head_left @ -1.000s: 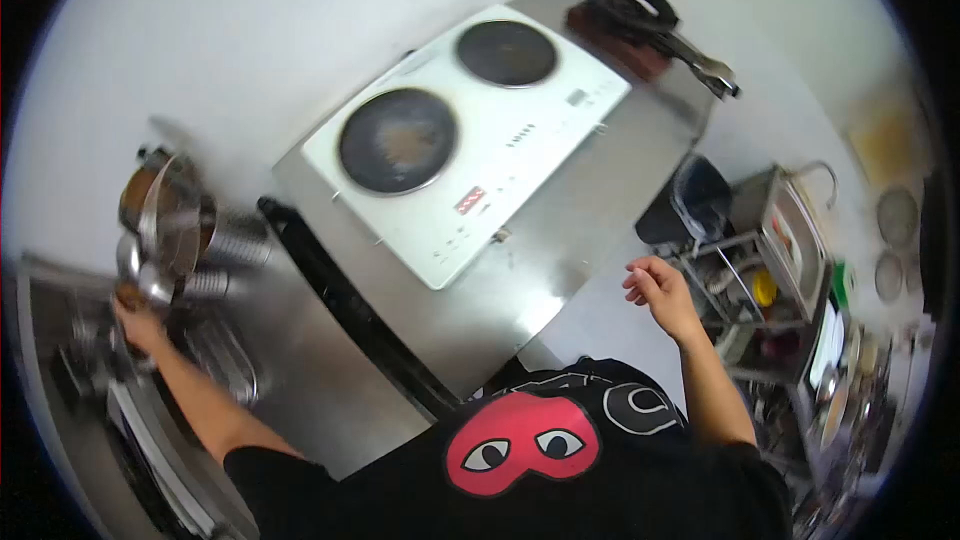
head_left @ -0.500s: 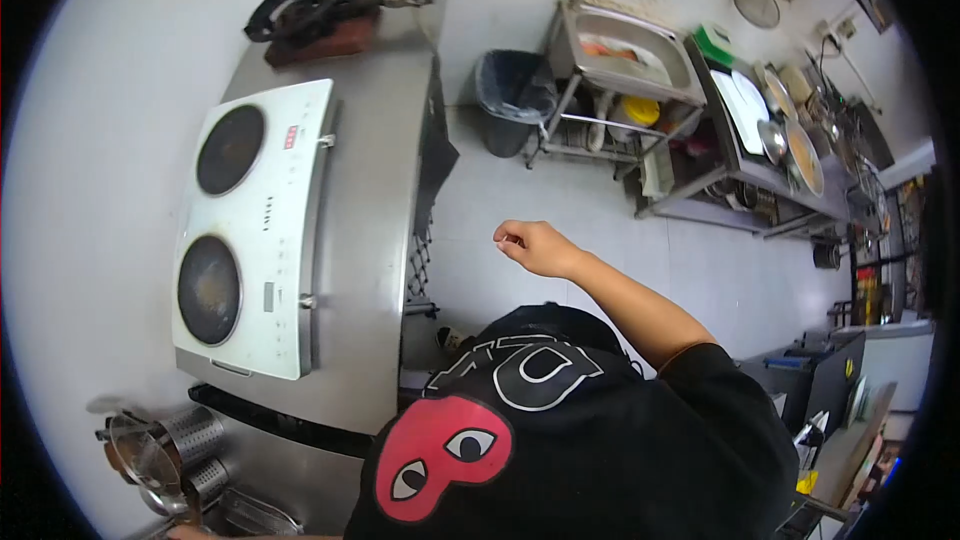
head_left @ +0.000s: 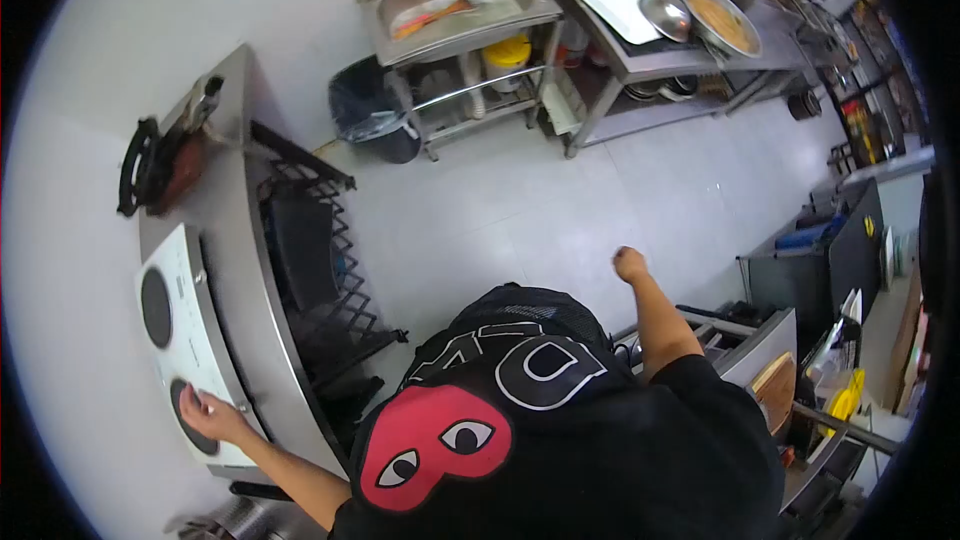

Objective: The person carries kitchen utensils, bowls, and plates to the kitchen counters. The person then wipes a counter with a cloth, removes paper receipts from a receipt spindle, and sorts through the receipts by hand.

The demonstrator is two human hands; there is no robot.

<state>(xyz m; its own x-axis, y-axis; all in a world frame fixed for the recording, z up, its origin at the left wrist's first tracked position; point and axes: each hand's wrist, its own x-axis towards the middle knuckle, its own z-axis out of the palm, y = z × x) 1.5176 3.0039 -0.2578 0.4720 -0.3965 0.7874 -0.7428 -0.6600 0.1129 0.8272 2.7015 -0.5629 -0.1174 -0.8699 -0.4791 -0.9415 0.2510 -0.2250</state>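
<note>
Over the lower hotplate of the white double cooktop (head_left: 190, 325), at the lower left, is my left hand (head_left: 214, 418). Its fingers are loosely bent and apart, with nothing seen between them. I cannot tell whether it touches the cooktop. My right hand (head_left: 629, 263) hangs above the floor, right of centre, its fingers curled closed and nothing visible in them. The cooktop rests on a steel counter (head_left: 245, 280). A black pan-like item (head_left: 150, 165) is near the counter's far end.
A black bin (head_left: 372, 105) stands beside the steel sink (head_left: 455, 5). Farther right, a steel table (head_left: 660, 62) bears white boards and bowls. A wooden board (head_left: 774, 390) is at the lower right, near a dark cabinet (head_left: 825, 255). Below the counter is a folding lattice (head_left: 355, 290).
The view has swung to the right, towards the sink and floor. My left hand has left the utensils and is over the cooktop. My right hand's fingers have curled closed.
</note>
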